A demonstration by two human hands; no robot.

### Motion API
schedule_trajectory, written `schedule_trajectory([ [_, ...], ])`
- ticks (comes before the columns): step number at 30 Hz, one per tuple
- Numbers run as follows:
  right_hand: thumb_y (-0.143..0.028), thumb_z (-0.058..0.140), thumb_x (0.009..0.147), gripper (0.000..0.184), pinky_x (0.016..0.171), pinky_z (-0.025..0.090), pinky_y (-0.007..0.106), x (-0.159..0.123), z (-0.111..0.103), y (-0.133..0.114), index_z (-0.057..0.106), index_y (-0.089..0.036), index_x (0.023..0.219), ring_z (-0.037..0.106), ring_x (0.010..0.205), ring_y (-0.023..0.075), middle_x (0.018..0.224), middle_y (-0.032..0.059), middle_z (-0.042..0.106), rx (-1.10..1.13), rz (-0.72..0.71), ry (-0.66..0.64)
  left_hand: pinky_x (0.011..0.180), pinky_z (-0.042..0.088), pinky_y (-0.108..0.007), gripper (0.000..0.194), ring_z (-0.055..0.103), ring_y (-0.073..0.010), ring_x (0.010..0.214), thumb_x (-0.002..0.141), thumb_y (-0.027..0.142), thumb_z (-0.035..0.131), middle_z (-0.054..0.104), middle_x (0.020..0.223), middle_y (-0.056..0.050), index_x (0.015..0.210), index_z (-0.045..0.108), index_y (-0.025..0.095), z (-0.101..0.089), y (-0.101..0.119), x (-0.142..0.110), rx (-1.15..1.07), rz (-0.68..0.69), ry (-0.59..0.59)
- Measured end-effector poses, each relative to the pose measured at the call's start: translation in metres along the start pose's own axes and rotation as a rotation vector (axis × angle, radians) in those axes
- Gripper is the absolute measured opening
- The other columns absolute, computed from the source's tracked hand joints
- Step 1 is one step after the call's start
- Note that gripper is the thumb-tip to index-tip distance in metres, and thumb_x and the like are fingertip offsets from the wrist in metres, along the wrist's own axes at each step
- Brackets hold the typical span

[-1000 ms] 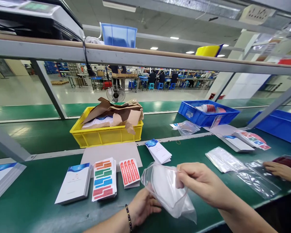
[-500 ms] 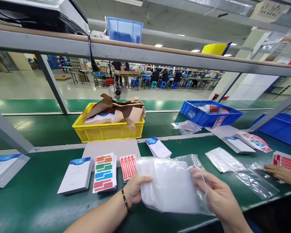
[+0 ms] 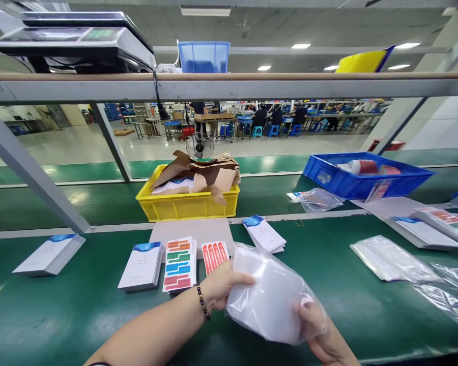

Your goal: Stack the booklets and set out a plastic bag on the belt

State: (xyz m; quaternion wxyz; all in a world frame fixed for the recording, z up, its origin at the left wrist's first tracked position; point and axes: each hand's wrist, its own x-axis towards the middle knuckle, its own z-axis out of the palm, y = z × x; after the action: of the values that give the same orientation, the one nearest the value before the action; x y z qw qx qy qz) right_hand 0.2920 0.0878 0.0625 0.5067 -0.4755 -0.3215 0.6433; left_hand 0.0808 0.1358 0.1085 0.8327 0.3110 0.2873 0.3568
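Both my hands hold a clear plastic bag [image 3: 269, 295] just above the green belt [image 3: 61, 310]. My left hand [image 3: 221, 287], with a bead bracelet on the wrist, grips the bag's left edge, thumb on top. My right hand [image 3: 320, 333] is under the bag's lower right corner, its fingers showing through the plastic. Just left of the bag lie a stack of red labels [image 3: 215, 253], a stack of coloured label sheets [image 3: 180, 264] and a stack of white booklets [image 3: 142, 266].
A yellow crate [image 3: 187, 204] with torn brown paper stands behind a grey card [image 3: 193, 231]. More booklets [image 3: 264, 234] lie past the bag, another stack [image 3: 49, 254] far left. Clear bags [image 3: 393, 258] and a blue bin [image 3: 366, 182] are on the right. A metal frame crosses overhead.
The bag has been turned and drawn in between my hands; my right hand dropped lower under it. The view shifted left, and the neighbour's hand at the right edge is out of view.
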Motion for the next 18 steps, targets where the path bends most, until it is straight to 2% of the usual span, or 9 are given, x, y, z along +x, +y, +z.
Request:
schedule_trajectory([
  [4, -0.039, 0.074, 0.053, 0.044, 0.077, 0.048, 0.036, 0.0, -0.011, 0.022, 0.06, -0.022, 0.091, 0.061, 0.083, 0.0243, 0.087, 0.0042, 0.067, 0.128, -0.021, 0.205, 0.076, 0.045, -0.036, 0.033, 0.062, -0.0216, 0.074, 0.058, 0.013, 0.069, 0.066, 0.08, -0.011, 0.089, 0.06, 0.007, 0.0, -0.002, 0.001, -0.074, -0.024, 0.152],
  [6, -0.04, 0.076, 0.05, 0.042, 0.077, 0.048, 0.039, -0.003, -0.015, 0.033, 0.061, -0.02, 0.084, 0.061, 0.08, 0.0263, 0.081, 0.0052, 0.067, 0.179, 0.042, 0.223, 0.076, 0.044, -0.036, 0.026, 0.062, -0.0213, 0.071, 0.063, 0.015, 0.066, 0.066, 0.075, -0.011, 0.087, 0.059, 0.005, -0.002, -0.005, 0.001, -0.12, -0.091, 0.215],
  [8, -0.041, 0.076, 0.049, 0.044, 0.079, 0.046, 0.041, -0.009, -0.014, 0.04, 0.062, -0.018, 0.083, 0.061, 0.081, 0.0287, 0.078, 0.0068, 0.068, 0.202, 0.1, 0.184, 0.075, 0.044, -0.035, 0.021, 0.063, -0.0213, 0.069, 0.068, 0.018, 0.062, 0.065, 0.07, -0.011, 0.083, 0.059, 0.004, -0.004, -0.008, -0.001, -0.15, -0.148, 0.255],
  [11, -0.039, 0.073, 0.053, 0.044, 0.083, 0.043, 0.042, -0.016, -0.004, 0.039, 0.062, -0.017, 0.09, 0.06, 0.088, 0.0294, 0.085, 0.0083, 0.068, 0.182, 0.129, 0.114, 0.074, 0.044, -0.035, 0.023, 0.062, -0.0214, 0.067, 0.071, 0.027, 0.061, 0.064, 0.066, -0.01, 0.078, 0.059, 0.005, -0.009, -0.011, -0.006, -0.141, -0.135, 0.255],
  [14, -0.036, 0.072, 0.056, 0.039, 0.082, 0.045, 0.041, -0.02, 0.005, 0.028, 0.063, -0.016, 0.089, 0.059, 0.09, 0.0284, 0.089, 0.0087, 0.067, 0.147, 0.153, 0.115, 0.069, 0.045, -0.031, 0.029, 0.061, -0.0187, 0.065, 0.07, 0.034, 0.062, 0.064, 0.068, -0.009, 0.078, 0.06, 0.007, -0.016, -0.008, -0.017, -0.056, -0.017, 0.248],
  [18, -0.034, 0.071, 0.057, 0.035, 0.075, 0.048, 0.038, -0.022, 0.004, 0.016, 0.066, -0.015, 0.086, 0.061, 0.082, 0.0266, 0.088, 0.0094, 0.068, 0.125, 0.203, 0.129, 0.059, 0.045, -0.027, 0.037, 0.059, -0.0174, 0.067, 0.073, 0.039, 0.058, 0.064, 0.078, -0.012, 0.09, 0.062, 0.006, -0.027, 0.001, -0.037, 0.109, 0.061, 0.166],
])
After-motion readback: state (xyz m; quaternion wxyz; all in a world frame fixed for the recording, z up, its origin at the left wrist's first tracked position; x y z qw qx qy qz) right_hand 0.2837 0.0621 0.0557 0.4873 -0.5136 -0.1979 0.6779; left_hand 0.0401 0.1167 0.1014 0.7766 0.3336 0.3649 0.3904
